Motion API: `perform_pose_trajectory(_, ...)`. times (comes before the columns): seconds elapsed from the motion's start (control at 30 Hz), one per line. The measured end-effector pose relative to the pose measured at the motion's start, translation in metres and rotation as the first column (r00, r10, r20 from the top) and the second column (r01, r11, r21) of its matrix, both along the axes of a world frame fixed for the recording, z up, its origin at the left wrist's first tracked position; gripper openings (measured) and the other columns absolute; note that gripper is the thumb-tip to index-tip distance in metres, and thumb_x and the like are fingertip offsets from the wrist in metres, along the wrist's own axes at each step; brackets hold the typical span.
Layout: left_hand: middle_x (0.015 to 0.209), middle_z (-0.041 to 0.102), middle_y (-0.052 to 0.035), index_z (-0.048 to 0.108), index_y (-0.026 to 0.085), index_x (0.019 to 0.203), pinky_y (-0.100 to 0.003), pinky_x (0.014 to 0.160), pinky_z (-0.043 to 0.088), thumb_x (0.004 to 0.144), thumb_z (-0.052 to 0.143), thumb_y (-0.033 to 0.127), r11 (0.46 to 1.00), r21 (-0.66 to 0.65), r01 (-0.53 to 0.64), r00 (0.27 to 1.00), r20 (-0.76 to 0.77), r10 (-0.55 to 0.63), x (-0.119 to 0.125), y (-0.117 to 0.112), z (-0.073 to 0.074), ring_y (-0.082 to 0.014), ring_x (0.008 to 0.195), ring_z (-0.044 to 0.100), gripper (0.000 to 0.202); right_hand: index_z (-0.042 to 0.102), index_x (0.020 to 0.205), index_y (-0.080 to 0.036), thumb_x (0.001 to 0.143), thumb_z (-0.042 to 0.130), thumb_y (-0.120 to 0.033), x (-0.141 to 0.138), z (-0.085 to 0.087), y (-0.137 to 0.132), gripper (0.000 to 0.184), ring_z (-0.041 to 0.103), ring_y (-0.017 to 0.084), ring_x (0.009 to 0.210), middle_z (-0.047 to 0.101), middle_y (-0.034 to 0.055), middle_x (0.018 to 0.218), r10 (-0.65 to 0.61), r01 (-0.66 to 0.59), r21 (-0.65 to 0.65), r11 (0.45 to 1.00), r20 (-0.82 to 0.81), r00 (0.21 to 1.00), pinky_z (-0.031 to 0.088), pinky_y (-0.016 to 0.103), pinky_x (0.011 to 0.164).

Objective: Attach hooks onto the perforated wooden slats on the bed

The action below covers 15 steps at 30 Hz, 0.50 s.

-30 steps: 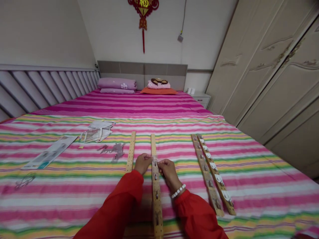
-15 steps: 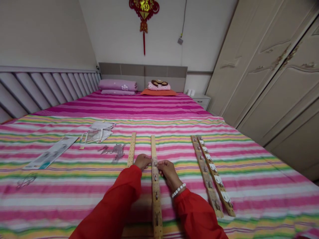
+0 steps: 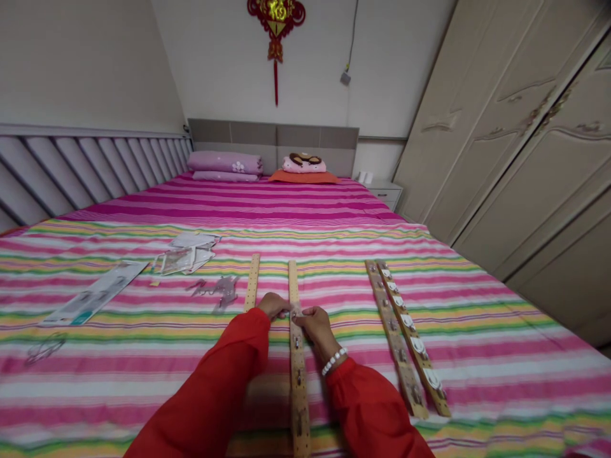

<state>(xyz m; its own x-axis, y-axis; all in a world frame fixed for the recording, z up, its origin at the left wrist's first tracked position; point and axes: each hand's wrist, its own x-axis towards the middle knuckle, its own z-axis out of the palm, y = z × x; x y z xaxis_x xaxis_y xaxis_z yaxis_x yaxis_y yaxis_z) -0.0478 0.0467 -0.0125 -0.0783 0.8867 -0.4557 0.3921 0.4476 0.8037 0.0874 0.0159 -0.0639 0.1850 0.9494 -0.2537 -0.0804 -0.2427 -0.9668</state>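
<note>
A long perforated wooden strip [image 3: 298, 375] lies lengthwise on the striped bedspread [image 3: 119, 369], with small metal hooks fixed along its near half. My left hand [image 3: 273, 306] and my right hand [image 3: 311, 321] meet over it, both pinching a small metal hook [image 3: 296, 312] against the strip. Both sleeves are red; a white bead bracelet [image 3: 333, 361] circles my right wrist. A second bare wooden strip [image 3: 251, 285] lies just left of my left hand.
Two more strips [image 3: 405, 337] carrying white and metal fittings lie to the right. Loose metal hooks [image 3: 220, 289], clear packets [image 3: 184, 254] and a printed card [image 3: 93, 294] sit to the left. A wardrobe [image 3: 525, 146] lines the right side; pillows [image 3: 225, 164] rest at the headboard.
Both hands have stayed on the hook at the strip, my right hand shifting slightly nearer and left. The view has tilted a little.
</note>
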Motion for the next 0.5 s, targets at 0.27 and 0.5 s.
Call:
perform_pose_trajectory(0.27, 0.033, 0.04, 0.0042, 0.046, 0.021, 0.037, -0.025, 0.045, 0.027, 0.045, 0.077, 0.019, 0.996, 0.09, 0.008, 0.998, -0.061, -0.003, 0.003, 0.013, -0.009, -0.0145, 0.046, 0.046, 0.032, 0.05, 0.06, -0.022, 0.037, 0.079, -0.021, -0.005, -0.001, -0.001, 0.037, 0.05, 0.012, 0.043, 0.054, -0.0078, 0.044, -0.061, 0.063, -0.03, 0.998, 0.079, 0.995, 0.034, 0.022, 0.04)
perform_pose_trajectory(0.5, 0.036, 0.042, 0.0021, 0.043, 0.022, 0.035, -0.025, 0.049, 0.028, 0.041, 0.08, 0.019, 0.992, 0.124, 0.014, 0.987, -0.163, 0.006, 0.007, 0.017, -0.01, -0.0204, 0.057, 0.055, 0.038, 0.047, 0.059, -0.023, 0.042, 0.077, -0.022, -0.007, 0.0, -0.002, 0.034, 0.051, 0.014, 0.042, 0.053, -0.0071, 0.043, -0.011, 0.01, 0.015, 1.0, 0.052, 0.999, 0.035, 0.024, 0.04)
